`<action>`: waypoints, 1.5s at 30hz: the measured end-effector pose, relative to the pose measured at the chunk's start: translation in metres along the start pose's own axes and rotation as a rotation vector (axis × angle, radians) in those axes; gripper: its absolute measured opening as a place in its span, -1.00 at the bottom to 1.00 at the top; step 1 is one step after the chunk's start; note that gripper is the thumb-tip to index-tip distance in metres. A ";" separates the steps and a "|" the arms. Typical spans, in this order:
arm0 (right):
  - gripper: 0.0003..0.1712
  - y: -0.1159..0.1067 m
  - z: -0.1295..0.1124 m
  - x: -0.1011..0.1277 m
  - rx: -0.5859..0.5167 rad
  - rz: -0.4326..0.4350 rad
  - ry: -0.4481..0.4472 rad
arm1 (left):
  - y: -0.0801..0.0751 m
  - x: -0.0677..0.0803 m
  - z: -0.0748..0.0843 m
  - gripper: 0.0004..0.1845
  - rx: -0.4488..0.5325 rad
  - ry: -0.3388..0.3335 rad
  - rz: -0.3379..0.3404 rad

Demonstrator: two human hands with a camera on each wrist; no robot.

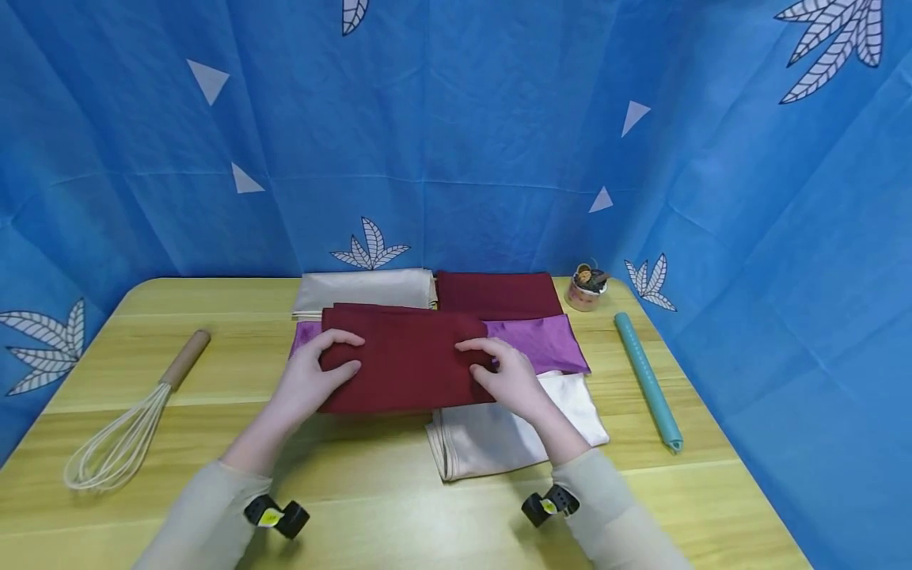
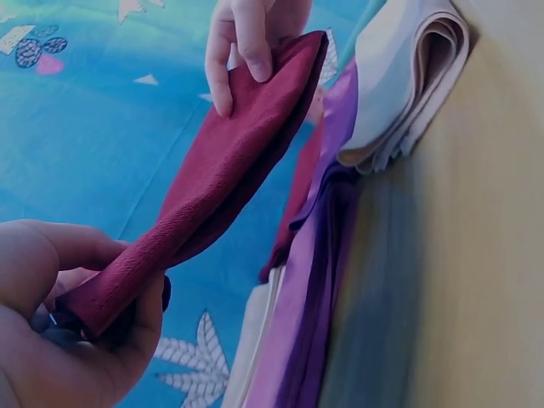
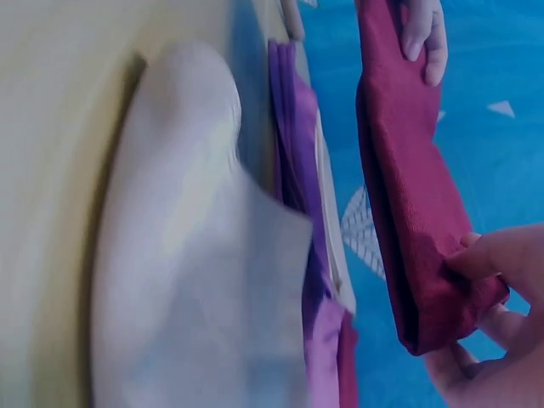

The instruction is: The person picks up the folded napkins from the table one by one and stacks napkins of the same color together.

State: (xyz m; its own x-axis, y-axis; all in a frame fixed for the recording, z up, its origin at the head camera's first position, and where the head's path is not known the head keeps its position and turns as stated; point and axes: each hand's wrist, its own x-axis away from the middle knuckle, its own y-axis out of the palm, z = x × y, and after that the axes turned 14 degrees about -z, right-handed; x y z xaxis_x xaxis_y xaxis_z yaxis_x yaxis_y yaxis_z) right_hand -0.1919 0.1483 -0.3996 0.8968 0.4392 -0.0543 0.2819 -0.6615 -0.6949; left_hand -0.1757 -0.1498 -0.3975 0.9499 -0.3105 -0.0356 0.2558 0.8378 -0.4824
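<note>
Two hands, one folded maroon cloth

Both hands hold the folded dark-red cloth [image 1: 408,360] lifted off the wooden table [image 1: 370,491], above the other fabrics. Left hand [image 1: 313,378] pinches its 9 o'clock end, thumb on top, fingers curled beneath. Right hand [image 1: 504,378] clamps the 3 o'clock end likewise.

Wrist views show the cloth sagging between the grips: soft, light, limp, several layers thick. Judged to slip open if held by one layer, so a grip across all layers at the short ends suits it.

Below it: purple cloth [image 1: 541,342]; cream cloth [image 1: 499,439] at 5 o'clock. Beige cloth [image 1: 365,290] and another dark-red cloth [image 1: 497,294] at 12 o'clock.

Whisk [image 1: 128,431] at 9 o'clock, teal rod [image 1: 647,380] at 3 o'clock, small jar [image 1: 586,288] at 1 o'clock.
</note>
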 end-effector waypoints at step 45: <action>-0.36 -0.092 0.117 -0.087 0.212 0.248 0.241 | 0.085 -0.201 0.015 -0.54 0.161 -0.083 -0.051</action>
State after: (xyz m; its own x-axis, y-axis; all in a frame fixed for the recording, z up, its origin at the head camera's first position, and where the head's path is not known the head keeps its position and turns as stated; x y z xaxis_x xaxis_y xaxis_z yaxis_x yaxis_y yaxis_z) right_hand -0.3358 0.2422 -0.4150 0.9901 0.1100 -0.0871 -0.0074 -0.5789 -0.8154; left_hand -0.3426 -0.0094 -0.4182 0.9447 -0.3221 0.0612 0.3234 0.8850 -0.3351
